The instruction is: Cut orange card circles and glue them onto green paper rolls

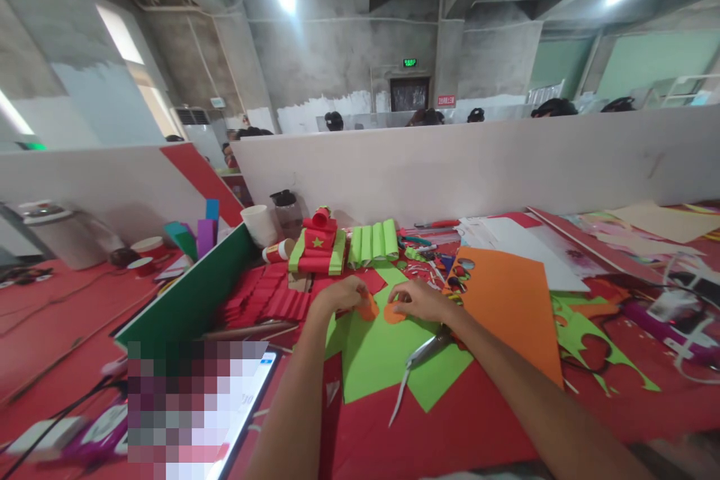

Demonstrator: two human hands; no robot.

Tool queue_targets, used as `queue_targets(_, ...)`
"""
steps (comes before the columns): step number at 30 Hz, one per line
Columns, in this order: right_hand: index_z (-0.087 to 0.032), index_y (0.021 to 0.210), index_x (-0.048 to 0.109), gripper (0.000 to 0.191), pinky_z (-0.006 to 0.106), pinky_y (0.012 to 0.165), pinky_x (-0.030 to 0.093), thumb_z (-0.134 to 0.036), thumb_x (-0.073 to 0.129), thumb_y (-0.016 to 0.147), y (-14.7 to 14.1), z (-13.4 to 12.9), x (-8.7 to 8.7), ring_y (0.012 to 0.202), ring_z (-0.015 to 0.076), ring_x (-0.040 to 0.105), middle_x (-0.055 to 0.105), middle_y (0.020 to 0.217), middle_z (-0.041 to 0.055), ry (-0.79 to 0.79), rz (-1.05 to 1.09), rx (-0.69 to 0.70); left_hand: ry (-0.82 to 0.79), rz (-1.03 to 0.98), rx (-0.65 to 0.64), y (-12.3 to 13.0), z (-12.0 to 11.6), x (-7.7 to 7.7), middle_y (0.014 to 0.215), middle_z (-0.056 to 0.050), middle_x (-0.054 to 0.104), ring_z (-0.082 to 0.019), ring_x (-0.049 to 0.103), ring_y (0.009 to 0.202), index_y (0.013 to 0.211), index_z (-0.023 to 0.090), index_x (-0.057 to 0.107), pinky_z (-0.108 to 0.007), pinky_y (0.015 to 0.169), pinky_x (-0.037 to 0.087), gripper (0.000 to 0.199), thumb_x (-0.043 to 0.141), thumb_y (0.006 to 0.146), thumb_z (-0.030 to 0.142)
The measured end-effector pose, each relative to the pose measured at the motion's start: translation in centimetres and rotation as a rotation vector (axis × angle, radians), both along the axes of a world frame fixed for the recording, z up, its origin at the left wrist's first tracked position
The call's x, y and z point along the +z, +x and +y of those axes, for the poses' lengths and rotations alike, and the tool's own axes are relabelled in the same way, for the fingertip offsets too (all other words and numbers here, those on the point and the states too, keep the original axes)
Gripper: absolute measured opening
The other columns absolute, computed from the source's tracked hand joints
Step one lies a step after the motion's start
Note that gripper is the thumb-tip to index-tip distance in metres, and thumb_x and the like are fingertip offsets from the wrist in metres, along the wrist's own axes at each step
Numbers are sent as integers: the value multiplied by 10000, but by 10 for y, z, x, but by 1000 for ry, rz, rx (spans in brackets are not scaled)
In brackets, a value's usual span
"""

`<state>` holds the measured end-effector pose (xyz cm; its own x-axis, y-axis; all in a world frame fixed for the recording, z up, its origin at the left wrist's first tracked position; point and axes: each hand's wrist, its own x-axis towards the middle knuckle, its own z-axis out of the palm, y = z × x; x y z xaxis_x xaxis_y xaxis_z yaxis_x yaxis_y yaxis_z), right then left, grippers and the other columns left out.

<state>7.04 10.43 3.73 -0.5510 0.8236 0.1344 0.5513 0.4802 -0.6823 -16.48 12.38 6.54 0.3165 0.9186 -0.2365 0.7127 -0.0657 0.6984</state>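
Note:
My left hand (pixel 349 294) has its fingers closed on a small orange paper piece (pixel 368 307) above green paper sheets. Just to the right, my right hand (pixel 415 298) holds a second orange paper piece (pixel 394 313) between thumb and fingers. Beneath both hands lie the overlapping green sheets (pixel 371 367) on red paper (pixel 450 427). Silver scissors (pixel 427 351) rest on the green paper, near my right wrist. A large orange sheet (pixel 506 300) with round holes cut near its left edge lies to the right.
Behind my hands stand a red and green paper model (pixel 318 244) and rolled green paper (pixel 374 242). Folded red strips (pixel 270 296), a green board (pixel 191 300) and a tablet (pixel 241 420) are at the left. A white partition (pixel 450 165) runs along the back.

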Motion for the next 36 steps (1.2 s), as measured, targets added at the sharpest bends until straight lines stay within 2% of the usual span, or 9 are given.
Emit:
queue_targets(4, -190, 970, 747, 235, 223, 591, 412, -313, 716, 772, 0, 0, -1, 703, 169, 637, 714, 816, 43, 47, -55, -15, 57, 92, 50, -1, 1, -2, 488, 28, 526, -145, 451, 474, 671, 178, 632, -248, 486, 296, 126, 629, 547, 205)
queue_targets(8, -190, 991, 736, 241, 228, 598, 432, -304, 713, 779, 3, 1, 0, 700, 172, 655, 727, 817, 46, 7, -43, -23, 131, 96, 93, -1, 3, -4, 560, 19, 563, -166, 516, 570, 744, 185, 647, -241, 526, 327, 207, 628, 538, 178)
queue_targets(12, -182, 954, 735, 185, 240, 610, 447, -283, 684, 808, 6, 3, 3, 686, 174, 667, 736, 789, 48, 2, -46, -21, 136, 72, 101, -4, 5, -5, 512, 38, 528, -145, 477, 514, 762, 186, 650, -236, 501, 299, 227, 621, 537, 176)
queue_targets(16, -182, 898, 741, 150, 246, 613, 444, -286, 663, 824, 9, 5, 7, 709, 180, 666, 737, 799, 57, 33, -57, -34, 123, 28, 45, -6, 5, -1, 522, 34, 533, -123, 420, 469, 739, 175, 658, -239, 477, 279, 201, 629, 542, 198)
queue_targets(23, -182, 952, 750, 195, 250, 612, 454, -296, 636, 844, 9, 2, 9, 711, 182, 669, 749, 820, 60, 10, -49, 9, 31, -74, -171, 4, 1, -2, 548, 26, 552, -122, 412, 480, 765, 179, 694, -232, 451, 277, 245, 679, 547, 290)
queue_targets(29, -183, 989, 755, 231, 265, 652, 472, -328, 654, 840, 7, 4, 3, 757, 194, 679, 761, 889, 70, 51, -58, -5, 35, -127, -176, 1, 6, -8, 603, 11, 594, -137, 467, 529, 769, 176, 695, -228, 475, 309, 263, 711, 535, 296)
queue_targets(32, -187, 990, 748, 238, 258, 627, 462, -341, 686, 820, 6, 5, 0, 700, 181, 667, 750, 825, 54, 45, -83, -13, 26, -171, -195, 0, 4, -1, 616, 14, 586, -130, 466, 537, 769, 165, 673, -229, 489, 328, 254, 712, 574, 324)
queue_targets(36, -185, 947, 748, 176, 243, 596, 438, -280, 691, 811, 3, 4, -2, 662, 165, 645, 727, 766, 42, 58, -102, -16, 32, -213, -232, 3, -2, 12, 611, 22, 568, -119, 463, 545, 730, 163, 631, -225, 501, 335, 232, 717, 618, 346)
